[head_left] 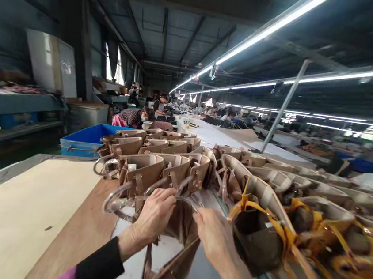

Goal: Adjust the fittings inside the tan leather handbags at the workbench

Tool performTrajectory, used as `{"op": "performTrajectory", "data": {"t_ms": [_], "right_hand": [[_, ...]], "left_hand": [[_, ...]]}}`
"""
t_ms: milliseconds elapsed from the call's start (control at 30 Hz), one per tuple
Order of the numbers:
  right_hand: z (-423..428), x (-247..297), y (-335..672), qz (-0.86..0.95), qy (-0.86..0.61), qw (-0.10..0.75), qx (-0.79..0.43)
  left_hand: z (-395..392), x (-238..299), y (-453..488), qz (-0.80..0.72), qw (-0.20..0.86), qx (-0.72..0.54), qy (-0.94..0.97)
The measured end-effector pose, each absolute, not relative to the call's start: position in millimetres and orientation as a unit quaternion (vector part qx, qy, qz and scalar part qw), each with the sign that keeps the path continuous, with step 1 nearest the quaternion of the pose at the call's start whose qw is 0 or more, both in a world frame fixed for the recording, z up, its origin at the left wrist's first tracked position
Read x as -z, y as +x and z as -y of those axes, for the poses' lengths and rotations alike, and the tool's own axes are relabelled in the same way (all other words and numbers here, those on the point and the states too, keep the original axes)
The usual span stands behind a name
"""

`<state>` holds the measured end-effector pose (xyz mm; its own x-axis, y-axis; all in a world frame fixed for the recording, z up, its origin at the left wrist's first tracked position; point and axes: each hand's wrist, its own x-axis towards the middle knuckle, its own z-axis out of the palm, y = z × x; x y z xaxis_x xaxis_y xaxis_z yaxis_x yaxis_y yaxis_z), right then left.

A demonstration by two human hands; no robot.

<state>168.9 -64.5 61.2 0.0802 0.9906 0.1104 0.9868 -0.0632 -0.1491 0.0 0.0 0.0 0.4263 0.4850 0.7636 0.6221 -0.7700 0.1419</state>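
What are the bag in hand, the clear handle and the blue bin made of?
bag: brown, matte, folds softly; leather or faux, can't tell.
handle: clear, glossy, probably plastic.
bin: blue, smooth rigid walls, likely moulded plastic.

Both arms reached forward, side by side. The left hand lay back upward with its fingers curled closed, its wrist emerging from a dark sleeve. The right hand, forearm bare, pointed forward with its fingertips pinched together.
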Motion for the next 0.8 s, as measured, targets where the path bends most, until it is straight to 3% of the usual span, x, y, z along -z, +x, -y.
{"op": "performTrajectory", "data": {"t_ms": [600, 800], "right_hand": [[54, -60, 164, 0.651, -0.753, 0.086, -0.031], [53, -58, 166, 0.655, -0.749, 0.091, -0.038]], "left_hand": [[16, -5, -3, 0.274, 0.043, 0.380, -0.882], [16, -11, 3, 0.341, 0.000, 0.389, -0.856]]}}
